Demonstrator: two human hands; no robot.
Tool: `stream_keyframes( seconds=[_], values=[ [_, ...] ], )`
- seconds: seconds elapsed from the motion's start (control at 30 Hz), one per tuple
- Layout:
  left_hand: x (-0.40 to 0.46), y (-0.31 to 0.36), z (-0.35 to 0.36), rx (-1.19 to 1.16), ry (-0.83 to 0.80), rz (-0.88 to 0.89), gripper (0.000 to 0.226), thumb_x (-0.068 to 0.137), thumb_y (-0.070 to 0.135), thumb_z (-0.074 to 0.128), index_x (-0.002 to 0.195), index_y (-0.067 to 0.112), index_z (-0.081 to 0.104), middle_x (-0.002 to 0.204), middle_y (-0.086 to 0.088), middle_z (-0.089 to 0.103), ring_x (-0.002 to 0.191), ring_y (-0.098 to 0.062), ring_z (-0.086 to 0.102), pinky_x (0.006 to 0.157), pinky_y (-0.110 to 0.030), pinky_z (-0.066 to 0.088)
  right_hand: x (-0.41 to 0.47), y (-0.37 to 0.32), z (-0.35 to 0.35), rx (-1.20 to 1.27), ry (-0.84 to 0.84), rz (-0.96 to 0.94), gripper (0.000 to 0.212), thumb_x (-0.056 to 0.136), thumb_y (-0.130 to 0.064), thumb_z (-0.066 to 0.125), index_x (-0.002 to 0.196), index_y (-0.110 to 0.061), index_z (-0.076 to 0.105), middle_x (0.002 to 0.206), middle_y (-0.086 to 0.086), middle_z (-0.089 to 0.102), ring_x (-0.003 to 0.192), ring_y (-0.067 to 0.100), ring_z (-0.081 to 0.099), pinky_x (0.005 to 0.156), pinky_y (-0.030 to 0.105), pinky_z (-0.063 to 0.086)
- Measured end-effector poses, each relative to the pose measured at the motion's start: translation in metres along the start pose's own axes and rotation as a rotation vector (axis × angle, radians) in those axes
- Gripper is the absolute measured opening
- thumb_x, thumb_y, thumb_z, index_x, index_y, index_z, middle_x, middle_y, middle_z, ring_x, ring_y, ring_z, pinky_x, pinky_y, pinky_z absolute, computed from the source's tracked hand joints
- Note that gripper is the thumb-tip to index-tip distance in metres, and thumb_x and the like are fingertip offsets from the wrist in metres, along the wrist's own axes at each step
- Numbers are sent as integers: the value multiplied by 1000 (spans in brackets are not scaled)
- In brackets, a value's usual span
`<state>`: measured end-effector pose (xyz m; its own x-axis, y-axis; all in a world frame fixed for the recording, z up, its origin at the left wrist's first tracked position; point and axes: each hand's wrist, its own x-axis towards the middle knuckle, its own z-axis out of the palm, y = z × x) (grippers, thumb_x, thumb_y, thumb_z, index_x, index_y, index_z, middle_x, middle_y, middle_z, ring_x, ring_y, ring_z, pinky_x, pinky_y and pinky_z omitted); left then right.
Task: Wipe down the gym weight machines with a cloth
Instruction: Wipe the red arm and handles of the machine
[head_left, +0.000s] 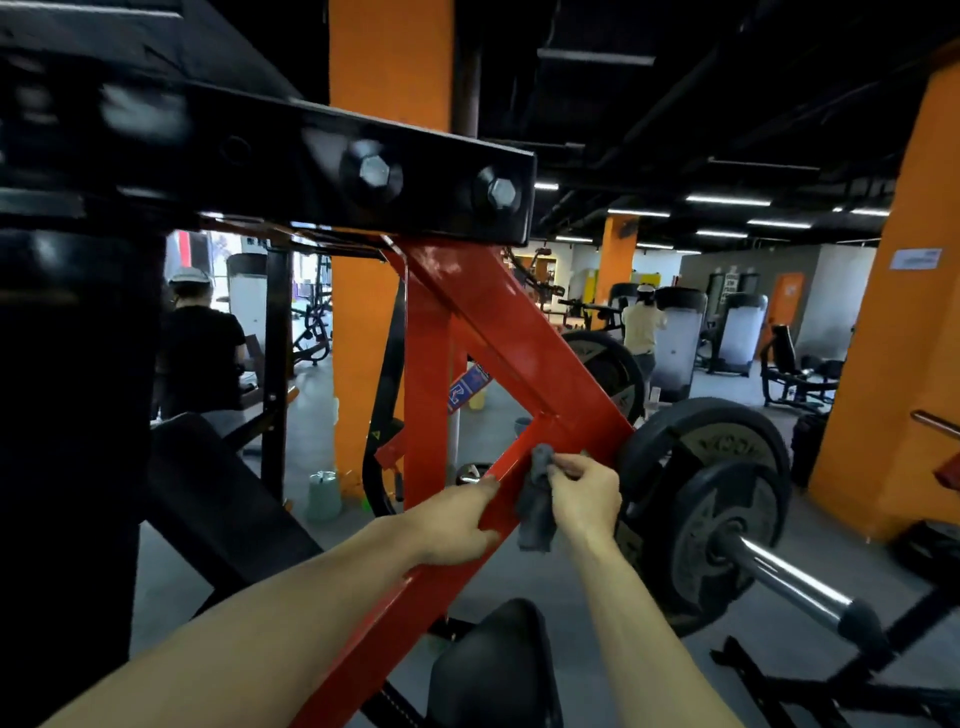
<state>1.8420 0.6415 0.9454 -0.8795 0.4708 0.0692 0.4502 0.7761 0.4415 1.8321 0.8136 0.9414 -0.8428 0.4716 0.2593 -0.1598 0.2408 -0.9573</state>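
Note:
A red steel frame (498, 332) of a plate-loaded weight machine crosses the middle of the view, bolted under a black beam (363, 176). My left hand (457, 519) grips the lower red bar, thumb on top and fingers wrapped beneath. My right hand (584, 496) pinches a dark grey cloth (537, 499) and holds it against the red bar just below the joint where the bars meet. The cloth hangs down in a crumpled strip between my two hands.
Black weight plates (722, 499) sit on a chrome sleeve (795, 577) at the right. A black seat pad (493, 670) lies below, another pad (218, 499) at the left. Orange pillars (893, 322) stand around. Two people (202, 343) work at other machines in the background.

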Motion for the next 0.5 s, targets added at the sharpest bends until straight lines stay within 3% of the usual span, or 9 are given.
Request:
stream_keyframes(
  seconds=[0.07, 0.13, 0.27, 0.37, 0.43, 0.5],
  values=[
    [-8, 16, -11, -168, 137, 37, 61, 89, 40, 71, 144, 34, 46, 130, 10, 64, 117, -9, 62, 101, -38, 53, -7, -16, -6, 188, -131, 58, 15, 92, -6, 69, 87, -18, 77, 92, 5, 77, 87, 17, 72, 75, 26, 54],
    [-14, 31, -23, -327, 237, 86, 61, 84, 41, 76, 140, 35, 51, 127, 17, 66, 117, 0, 61, 102, -31, 52, -13, -34, -14, 263, -225, 60, 14, 93, 0, 66, 93, -9, 77, 89, 10, 78, 85, 23, 75, 75, 33, 61],
    [-35, 61, -43, -500, 318, 98, 69, 82, 31, 85, 143, 25, 52, 128, 13, 66, 113, 6, 62, 94, -15, 51, -29, -67, -40, 443, -418, 21, 14, 96, -1, 63, 104, -1, 74, 95, 17, 77, 87, 29, 76, 68, 33, 60],
    [-47, 82, -45, -482, 352, 34, 55, 79, 33, 88, 125, 26, 60, 110, 13, 69, 94, 6, 66, 76, -14, 54, -41, -75, -59, 512, -558, 25, 19, 100, -11, 60, 109, 3, 71, 101, 23, 75, 98, 39, 73, 69, 35, 60],
    [-51, 96, -42, -438, 370, -2, 42, 78, 37, 88, 108, 29, 60, 100, 11, 69, 85, 3, 66, 67, -13, 51, -50, -81, -74, 548, -651, 63, 33, 106, -26, 52, 109, 0, 71, 102, 21, 75, 95, 34, 74, 67, 35, 60],
    [-54, 111, -41, -402, 389, -11, 36, 76, 40, 88, 99, 30, 62, 93, 8, 72, 83, -1, 68, 71, -21, 56, -52, -84, -90, 537, -732, 73, 49, 104, -45, 49, 111, -2, 72, 106, 20, 75, 96, 30, 74, 76, 39, 61]
  ],
)
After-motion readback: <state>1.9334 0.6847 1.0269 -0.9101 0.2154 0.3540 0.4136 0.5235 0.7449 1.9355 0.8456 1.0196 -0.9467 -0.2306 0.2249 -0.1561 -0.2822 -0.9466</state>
